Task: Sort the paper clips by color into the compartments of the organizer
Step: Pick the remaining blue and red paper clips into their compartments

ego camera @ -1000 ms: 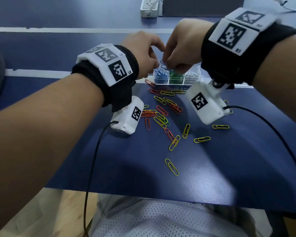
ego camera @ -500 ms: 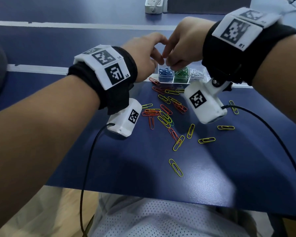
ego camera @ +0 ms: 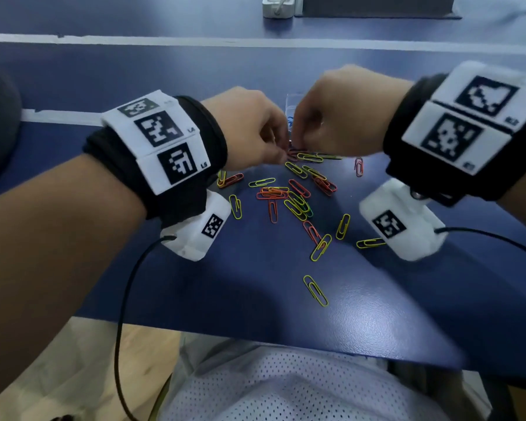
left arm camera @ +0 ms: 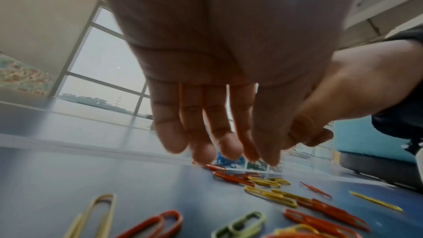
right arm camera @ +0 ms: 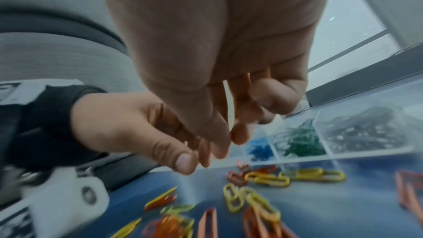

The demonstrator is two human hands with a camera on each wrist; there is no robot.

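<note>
Loose red and yellow paper clips (ego camera: 298, 202) lie scattered on the blue table. Behind them stands the clear organizer (right arm camera: 343, 153), with blue clips (right arm camera: 260, 148), green clips (right arm camera: 299, 142) and silver clips (right arm camera: 366, 133) in separate compartments; in the head view my hands hide most of it. My left hand (ego camera: 278, 147) hangs low over the far end of the pile, its fingers (left arm camera: 206, 151) nearly straight just above red clips (left arm camera: 213, 167). My right hand (ego camera: 298, 144) is right beside it, fingers loosely curled (right arm camera: 240, 133). I see nothing held in either hand.
A lone yellow clip (ego camera: 315, 290) lies nearer the table's front edge (ego camera: 255, 331). One red clip (ego camera: 359, 167) sits off to the right. A white power strip (ego camera: 278, 6) and a dark box (ego camera: 377, 6) stand at the back. Black cables (ego camera: 122, 299) trail from the wrist cameras.
Both hands have come down from above the organizer's blue compartment to the far end of the loose pile; they stay close together.
</note>
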